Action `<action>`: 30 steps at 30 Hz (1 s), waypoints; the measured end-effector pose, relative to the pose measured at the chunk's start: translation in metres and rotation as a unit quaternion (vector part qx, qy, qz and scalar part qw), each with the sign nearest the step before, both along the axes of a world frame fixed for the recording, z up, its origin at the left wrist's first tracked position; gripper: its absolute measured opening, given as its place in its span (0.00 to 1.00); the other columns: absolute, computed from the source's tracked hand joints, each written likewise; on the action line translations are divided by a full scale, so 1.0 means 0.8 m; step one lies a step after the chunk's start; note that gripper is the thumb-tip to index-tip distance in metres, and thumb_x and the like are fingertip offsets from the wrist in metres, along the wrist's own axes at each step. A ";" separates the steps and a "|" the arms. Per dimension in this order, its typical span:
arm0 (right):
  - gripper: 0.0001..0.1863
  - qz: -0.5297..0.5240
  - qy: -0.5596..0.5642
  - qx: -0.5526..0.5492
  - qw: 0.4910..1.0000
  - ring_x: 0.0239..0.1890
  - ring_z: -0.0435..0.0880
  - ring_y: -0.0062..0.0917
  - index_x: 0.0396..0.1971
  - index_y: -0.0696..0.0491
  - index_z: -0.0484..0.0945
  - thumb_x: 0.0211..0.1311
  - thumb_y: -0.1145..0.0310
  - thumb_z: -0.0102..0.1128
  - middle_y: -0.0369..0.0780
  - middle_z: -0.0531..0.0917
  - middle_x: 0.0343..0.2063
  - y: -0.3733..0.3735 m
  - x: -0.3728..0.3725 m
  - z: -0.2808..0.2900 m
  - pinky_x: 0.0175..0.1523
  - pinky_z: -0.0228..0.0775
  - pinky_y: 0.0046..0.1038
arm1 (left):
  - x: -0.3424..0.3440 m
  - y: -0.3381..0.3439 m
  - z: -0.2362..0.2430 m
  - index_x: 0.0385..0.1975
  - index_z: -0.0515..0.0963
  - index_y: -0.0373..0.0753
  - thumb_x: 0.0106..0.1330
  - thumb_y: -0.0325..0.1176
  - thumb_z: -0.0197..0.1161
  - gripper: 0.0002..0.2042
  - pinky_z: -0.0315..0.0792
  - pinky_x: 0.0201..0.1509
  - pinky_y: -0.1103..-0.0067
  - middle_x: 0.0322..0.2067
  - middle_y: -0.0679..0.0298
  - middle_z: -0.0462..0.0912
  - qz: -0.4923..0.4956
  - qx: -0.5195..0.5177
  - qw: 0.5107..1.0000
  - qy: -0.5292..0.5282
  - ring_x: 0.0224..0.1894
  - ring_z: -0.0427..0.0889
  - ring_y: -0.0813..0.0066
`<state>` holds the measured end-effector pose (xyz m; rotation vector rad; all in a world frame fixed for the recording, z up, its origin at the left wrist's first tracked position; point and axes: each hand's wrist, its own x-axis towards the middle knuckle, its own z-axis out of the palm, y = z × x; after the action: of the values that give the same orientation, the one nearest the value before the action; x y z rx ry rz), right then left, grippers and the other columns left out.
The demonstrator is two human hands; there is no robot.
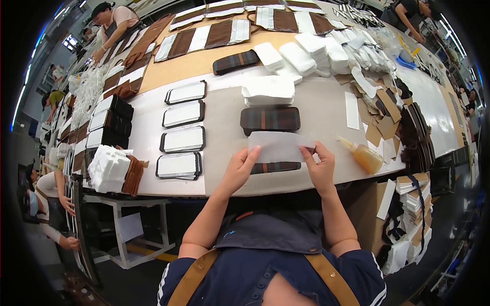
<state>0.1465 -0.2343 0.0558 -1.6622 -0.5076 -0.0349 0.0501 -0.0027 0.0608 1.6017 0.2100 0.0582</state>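
1. Your left grip (238, 167) pinches the near left corner of a pale, rounded-edge sheet (278, 145), thumb on top.
2. Your right grip (321, 167) pinches the same sheet near its right end, thumb and fingers on either side of the edge.
3. Sheet position: between your two grips, in front of your body, over the near part of the worktop (223, 153). It partly covers a dark plaid panel (276, 168); contact between the two cannot be told.
4. Just beyond the sheet: a second plaid panel (255, 119) with an orange-brown stripe, lying flat. Behind that, a stack of white pads (268, 91).
5. To your right: a squeeze bottle of amber liquid (368, 160), lying tilted, nozzle toward the plaid panels.
6. To your left: four white-topped, dark-edged panels in a column, the nearest one (178, 166) beside a white foam stack (108, 169).
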 end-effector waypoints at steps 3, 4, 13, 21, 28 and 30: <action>0.06 0.023 0.013 -0.021 0.999 0.30 0.74 0.15 0.39 0.60 0.85 0.71 0.72 0.66 0.32 0.81 0.26 0.002 0.002 -0.008 0.39 0.68 0.22 | -0.013 0.015 0.001 0.51 0.85 0.30 0.81 0.41 0.58 0.18 0.72 0.55 0.80 0.42 0.66 0.87 -0.017 0.012 1.000 0.008 0.46 0.79 0.82; 0.06 0.055 0.080 -0.005 0.995 0.30 0.74 0.14 0.38 0.61 0.85 0.70 0.72 0.66 0.31 0.81 0.26 -0.001 0.005 -0.017 0.39 0.67 0.22 | -0.017 0.022 -0.007 0.51 0.85 0.30 0.81 0.41 0.58 0.18 0.72 0.55 0.80 0.42 0.66 0.87 -0.016 0.009 1.000 0.010 0.46 0.79 0.82; 0.08 0.078 0.173 -0.011 0.982 0.30 0.71 0.11 0.31 0.60 0.81 0.68 0.72 0.68 0.28 0.78 0.24 -0.001 0.001 -0.032 0.38 0.64 0.20 | -0.036 0.033 -0.031 0.44 0.85 0.31 0.78 0.36 0.62 0.13 0.69 0.50 0.83 0.38 0.71 0.85 0.014 -0.029 0.998 0.053 0.42 0.77 0.87; 0.15 0.046 0.075 -0.079 0.993 0.38 0.68 0.20 0.28 0.57 0.71 0.64 0.71 0.72 0.33 0.73 0.29 -0.002 0.002 -0.031 0.48 0.61 0.23 | -0.038 0.029 -0.053 0.31 0.79 0.36 0.68 0.34 0.72 0.10 0.68 0.53 0.76 0.34 0.66 0.81 0.118 0.265 0.954 -0.075 0.43 0.77 0.71; 0.14 0.001 -0.014 -0.124 0.992 0.43 0.74 0.30 0.29 0.56 0.78 0.57 0.68 0.78 0.37 0.79 0.36 -0.007 0.006 -0.057 0.49 0.67 0.31 | -0.044 0.021 -0.058 0.32 0.83 0.44 0.62 0.42 0.76 0.11 0.57 0.63 0.68 0.40 0.72 0.79 0.147 0.323 0.934 -0.036 0.51 0.72 0.67; 0.13 0.003 -0.015 -0.139 0.990 0.44 0.73 0.31 0.29 0.56 0.79 0.57 0.67 0.78 0.37 0.79 0.36 -0.007 0.004 -0.055 0.49 0.67 0.32 | -0.049 0.020 -0.066 0.32 0.83 0.45 0.62 0.42 0.77 0.11 0.57 0.63 0.68 0.41 0.72 0.78 0.152 0.339 0.928 -0.032 0.52 0.71 0.66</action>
<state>0.1498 -0.2398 0.0118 -1.9352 -0.5600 0.0177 0.0112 0.0130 0.0084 2.2382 0.4199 0.4656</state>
